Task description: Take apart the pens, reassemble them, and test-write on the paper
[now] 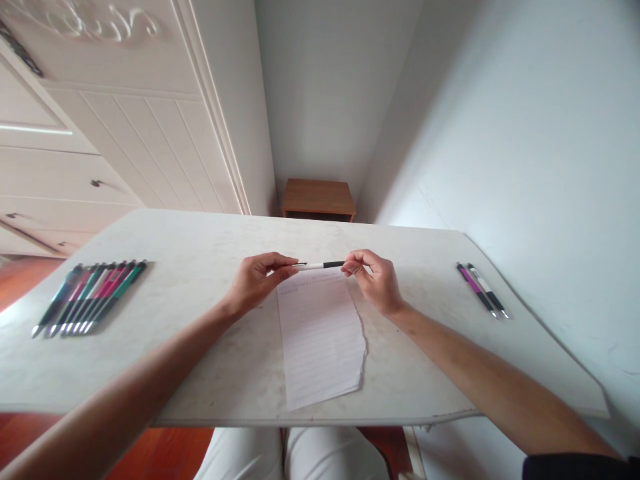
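A white and black pen (320, 265) is held level between both hands, just above the top edge of a torn sheet of lined paper (320, 340). My left hand (257, 280) pinches the pen's left end with thumb and fingers. My right hand (376, 279) pinches the black right end. The paper lies on a white table (200, 267) in front of me.
A row of several pens (90, 297) lies at the table's left. Two more pens (483, 290) lie at the right near the wall. A white cabinet stands to the left and a small wooden stand (319, 198) sits beyond the table.
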The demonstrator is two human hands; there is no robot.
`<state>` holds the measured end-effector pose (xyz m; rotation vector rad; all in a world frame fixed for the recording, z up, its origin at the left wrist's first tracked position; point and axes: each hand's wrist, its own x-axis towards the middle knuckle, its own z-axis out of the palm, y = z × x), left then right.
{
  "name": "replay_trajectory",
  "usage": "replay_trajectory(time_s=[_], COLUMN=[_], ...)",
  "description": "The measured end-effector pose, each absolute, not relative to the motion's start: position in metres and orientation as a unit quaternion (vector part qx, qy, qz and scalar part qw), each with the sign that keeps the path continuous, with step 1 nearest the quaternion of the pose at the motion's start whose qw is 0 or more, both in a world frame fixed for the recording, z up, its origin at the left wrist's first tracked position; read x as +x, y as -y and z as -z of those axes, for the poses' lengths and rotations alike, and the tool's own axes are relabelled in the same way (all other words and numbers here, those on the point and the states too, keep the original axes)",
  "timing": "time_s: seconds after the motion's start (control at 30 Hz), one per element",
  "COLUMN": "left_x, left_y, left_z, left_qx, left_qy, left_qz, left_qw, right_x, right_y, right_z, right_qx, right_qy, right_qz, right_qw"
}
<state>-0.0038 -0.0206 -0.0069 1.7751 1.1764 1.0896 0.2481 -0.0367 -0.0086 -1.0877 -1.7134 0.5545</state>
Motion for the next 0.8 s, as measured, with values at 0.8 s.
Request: replay_trajectory(time_s=[0.8], left_x=[-0.0038], left_y=[0.0265], left_z=[0.0079], left_qx=[0.773], left_qy=[-0.429], left_qz=[-0.41], left_qw=[0.226], right_x=[0.2502], right_y=[0.0345], right_z=[0.0108], right_qx=[-0.446], right_qy=[0.688], right_qz=[-0.246], right_qw=[0.516])
